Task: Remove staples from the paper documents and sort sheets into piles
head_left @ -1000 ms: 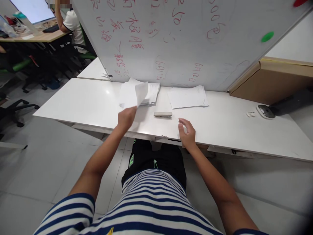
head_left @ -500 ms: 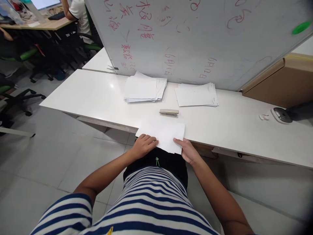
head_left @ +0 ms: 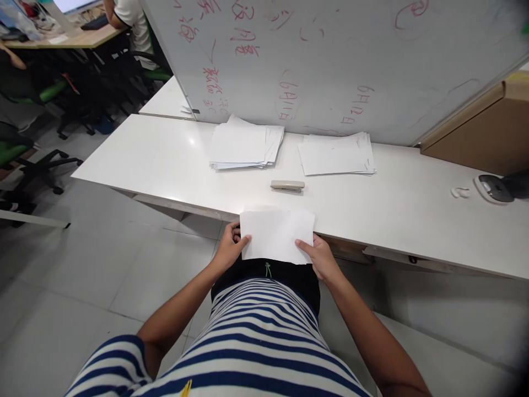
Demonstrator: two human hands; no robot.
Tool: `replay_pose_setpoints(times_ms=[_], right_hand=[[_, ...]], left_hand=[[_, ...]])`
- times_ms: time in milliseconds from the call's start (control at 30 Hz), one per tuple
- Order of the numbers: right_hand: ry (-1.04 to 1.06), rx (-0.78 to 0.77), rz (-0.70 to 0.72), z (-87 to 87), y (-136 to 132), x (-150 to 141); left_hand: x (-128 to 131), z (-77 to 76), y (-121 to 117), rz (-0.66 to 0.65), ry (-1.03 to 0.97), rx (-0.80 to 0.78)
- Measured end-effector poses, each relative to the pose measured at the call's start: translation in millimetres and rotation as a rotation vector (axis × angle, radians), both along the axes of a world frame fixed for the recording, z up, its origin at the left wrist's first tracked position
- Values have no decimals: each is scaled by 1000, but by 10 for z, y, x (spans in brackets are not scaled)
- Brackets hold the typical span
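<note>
Both my hands hold a white sheet of paper (head_left: 276, 234) at the near edge of the white table (head_left: 165, 165). My left hand (head_left: 229, 249) pinches its left edge, thumb on top. My right hand (head_left: 320, 256) pinches its lower right edge. The sheet stands tilted up toward me, its bottom hanging over the table edge. A beige stapler (head_left: 287, 186) lies just beyond the sheet. Farther back lie two stacks of white paper, a left stack (head_left: 243, 146) and a right stack (head_left: 336, 154).
A whiteboard (head_left: 330, 49) with red writing leans along the table's far edge. A cardboard box (head_left: 475, 129) sits at the right, with a small dark device (head_left: 494, 188) and white earbuds (head_left: 459, 192) near it. Another person (head_left: 128, 22) sits at a desk far left, among office chairs.
My left hand brought a sheet from the left stack down to the near table edge. My right hand joined it, and both hands now hold the sheet squared up and raised.
</note>
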State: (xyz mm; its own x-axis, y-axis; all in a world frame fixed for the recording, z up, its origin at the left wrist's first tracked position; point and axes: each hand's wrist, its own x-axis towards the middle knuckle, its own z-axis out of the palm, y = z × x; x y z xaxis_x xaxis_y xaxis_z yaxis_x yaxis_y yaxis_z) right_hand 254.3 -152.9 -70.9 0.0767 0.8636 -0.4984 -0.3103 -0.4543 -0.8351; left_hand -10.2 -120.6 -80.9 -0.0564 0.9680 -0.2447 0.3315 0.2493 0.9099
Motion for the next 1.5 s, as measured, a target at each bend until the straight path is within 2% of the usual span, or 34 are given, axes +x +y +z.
replay_pose_setpoints(times_ms=[100, 200, 367, 500, 600, 700, 767, 833, 900, 967, 1067, 1133, 1200, 1333, 1400, 1500], right_hand=[[58, -17, -15, 2, 2, -4], [106, -79, 14, 20, 11, 14], [179, -127, 83, 2, 18, 46], [115, -131, 48, -37, 2, 61], [45, -125, 27, -83, -19, 91], [-41, -104, -19, -144, -45, 135], [-99, -88, -64, -183, -62, 164], [-141, -72, -96, -211, -79, 184], [-176, -62, -112, -224, -95, 194], [-203, -48, -114, -223, -107, 194], [-213, -24, -94, -206, -116, 187], [-204, -17, -86, -190, -114, 182], [-189, -18, -79, -176, -107, 177], [-132, -3, -58, -143, -73, 151], [-100, -18, -62, -114, -45, 128], [-12, -59, -71, -46, 5, 85]], left_hand=[[16, 0, -13, -97, -100, -68], [16, 68, -24, -151, -75, -81], [28, 170, 55, -234, 135, 24], [44, 248, 182, -300, 289, 109], [65, 377, 317, -372, 482, 172], [132, 574, 633, -381, 708, 297], [211, 689, 991, -337, 777, 368], [296, 741, 1428, -284, 809, 463], [366, 713, 1855, -208, 885, 503], [405, 628, 2183, -150, 954, 424], [397, 490, 2410, -113, 978, 311], [353, 452, 2428, -93, 973, 340], [290, 477, 2394, -65, 961, 380], [169, 656, 2173, 11, 810, 379], [150, 753, 1908, -1, 737, 458], [197, 824, 1286, -134, 777, 660]])
